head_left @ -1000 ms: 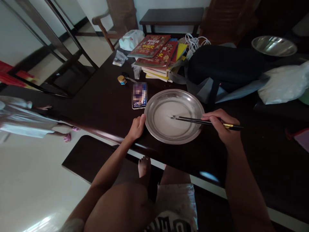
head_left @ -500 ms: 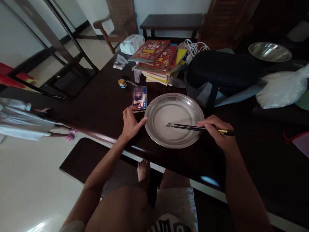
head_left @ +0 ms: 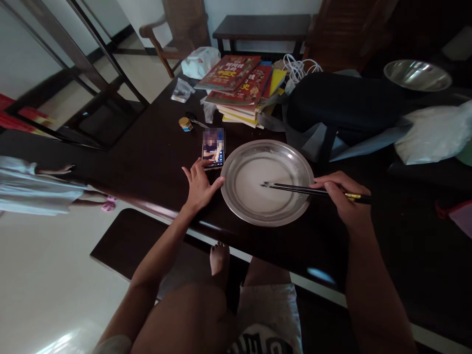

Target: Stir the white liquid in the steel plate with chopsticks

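A wide metal basin (head_left: 303, 206) with whitish contents, flour or a pale liquid, rests on the dark table near its front edge. My right hand (head_left: 346, 199) is closed around a pair of black chopsticks (head_left: 298, 189) with gold bands, held almost level over the basin's right rim. Their tips reach the middle of the white contents. At the left rim, the thumb of my left hand (head_left: 200, 184) touches or almost touches the basin. Its fingers are spread, and one lies at the lower edge of a lit phone (head_left: 214, 147).
Behind the phone lie scissors (head_left: 197, 120) and a small gold-lidded jar (head_left: 185, 124). A stack of books (head_left: 236, 83), a white cable (head_left: 300, 69) and a black bag (head_left: 342, 105) are farther back. A metal bowl (head_left: 416, 76) and white plastic bag (head_left: 433, 132) are right. Another person (head_left: 33, 184) stands left.
My right hand has moved to the right with the chopsticks, drawing their tips toward the basin's middle. Fingers of my left hand have spread and lifted slightly beside the phone.
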`<state>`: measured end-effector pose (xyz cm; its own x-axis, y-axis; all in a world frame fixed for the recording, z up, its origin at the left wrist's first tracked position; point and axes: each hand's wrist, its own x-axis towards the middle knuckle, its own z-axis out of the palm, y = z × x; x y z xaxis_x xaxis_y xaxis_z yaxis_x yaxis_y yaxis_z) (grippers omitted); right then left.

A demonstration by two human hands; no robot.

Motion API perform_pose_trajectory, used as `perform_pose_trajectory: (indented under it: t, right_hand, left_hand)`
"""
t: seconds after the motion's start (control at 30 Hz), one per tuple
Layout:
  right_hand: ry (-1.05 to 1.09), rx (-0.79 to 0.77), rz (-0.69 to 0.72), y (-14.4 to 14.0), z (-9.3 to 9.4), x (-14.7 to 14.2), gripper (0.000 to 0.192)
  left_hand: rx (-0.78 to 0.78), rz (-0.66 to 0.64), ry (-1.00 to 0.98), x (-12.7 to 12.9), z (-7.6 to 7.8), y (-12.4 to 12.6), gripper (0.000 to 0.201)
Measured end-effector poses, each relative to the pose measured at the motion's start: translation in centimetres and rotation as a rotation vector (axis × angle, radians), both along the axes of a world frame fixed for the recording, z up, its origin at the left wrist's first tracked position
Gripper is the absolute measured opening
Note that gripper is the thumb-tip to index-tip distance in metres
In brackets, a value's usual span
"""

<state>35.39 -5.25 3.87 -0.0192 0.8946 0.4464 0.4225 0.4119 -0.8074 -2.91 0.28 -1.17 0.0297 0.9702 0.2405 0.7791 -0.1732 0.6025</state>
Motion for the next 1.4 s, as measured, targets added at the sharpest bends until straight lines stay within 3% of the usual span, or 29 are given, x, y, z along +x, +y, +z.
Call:
perform_pose_trajectory:
  t: [0.17, 0.3, 0.53, 0.7, 0.8, 0.97, 1.13, 1.3, 1.4]
  right_hand:
    - [-0.021, 0.011, 0.08, 0.0, 0.0, -0.3, 0.018]
    - [-0.007, 0.022, 0.001, 0.0, 0.1, 0.0, 0.017]
    - [0.002, -0.017, 0.083, -0.1, 0.0, -0.2, 0.017]
    - [0.035, -0.016, 0.024, -0.2, 0.1, -0.2, 0.018]
    - [0.003, -0.029, 0.107, -0.2, 0.2, -0.1, 0.018]
    - [0.022, -0.011, -0.003, -0.2, 0.2, 0.1, 0.018]
    - [-0.028, -0.01, 0.1, -0.2, 0.2, -0.2, 0.018]
    - [0.028, -0.015, -0.003, -0.3, 0.3, 0.0, 0.019]
    - [0.025, -0.04, 0.065, -0.3, 0.4, -0.1, 0.018]
  left_hand:
    - [-0.022, -0.03, -0.04, 0.3, -0.2, 0.0, 0.076]
    - [-0.003, -0.053, -0.093, 0.8, -0.2, -0.5, 0.069]
    - [0.06, 0.048, -0.132, 1.7, -0.2, -1.2, 0.057]
    - [-0.033, -0.084, -0.344, 2.4, -0.2, -1.2, 0.051]
    - [-0.071, -0.12, -0.305, 2.6, 0.4, -1.4, 0.054]
    - [-0.099, -0.172, -0.237, 2.5, 1.0, -1.6, 0.067]
    - [-0.09, -0.165, -0.199, 2.5, 0.8, -1.7, 0.07]
    - [-0.073, -0.176, -0.168, 2.4, 0.8, -1.7, 0.068]
    - [-0.071, -0.181, -0.163, 2.4, 0.9, -1.7, 0.068]
